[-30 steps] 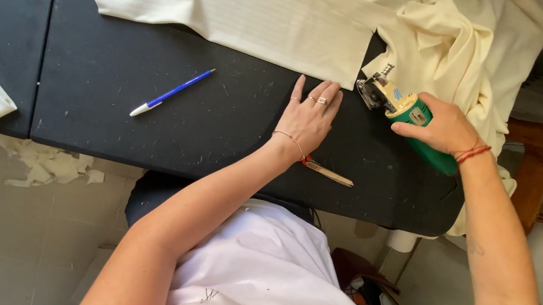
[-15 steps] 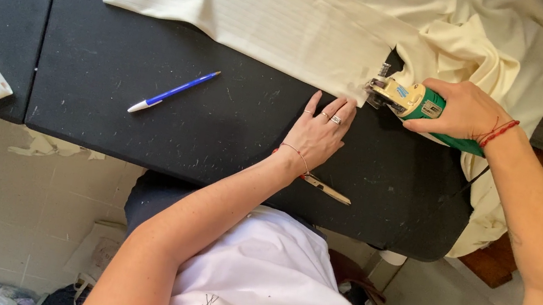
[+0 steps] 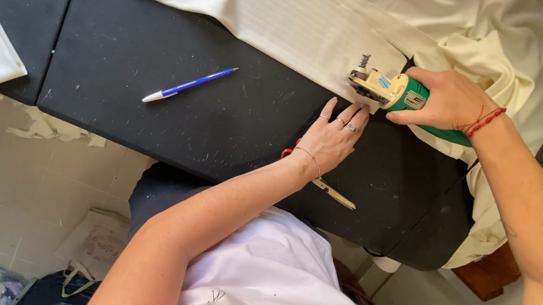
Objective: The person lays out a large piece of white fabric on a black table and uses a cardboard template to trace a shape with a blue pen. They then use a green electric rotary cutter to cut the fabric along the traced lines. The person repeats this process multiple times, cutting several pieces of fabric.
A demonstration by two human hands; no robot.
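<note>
Dark desk (image 3: 155, 59) is filling most of the view, with pale tiled floor (image 3: 2, 181) showing at 7 o'clock. Cream ribbed fabric (image 3: 259, 3) is lying across the desk's far edge from 11 to 1 o'clock, and looser cream cloth (image 3: 525, 40) is bunching and hanging over the desk end at 2 o'clock.

Right hand (image 3: 445, 101) is gripping a green-bodied electric fabric cutter (image 3: 398, 96) — fingers wrapped closed around its handle, cutter head sitting on the ribbed fabric's near edge at about 1 o'clock. Red cord is circling that wrist.

Left hand (image 3: 333, 137) is lying flat on the desk just at 7 o'clock of the cutter head, fingers (image 3: 328, 110) spread narrow and straight, holding nothing, tips touching the fabric's edge. Rings and a thin bracelet are visible.

Blue-and-white pen (image 3: 189, 85) is lying loose on the desk at 9 o'clock of the left hand, well apart. Scissors (image 3: 328, 190) are lying under the left wrist — orange handle partly hidden.
</note>
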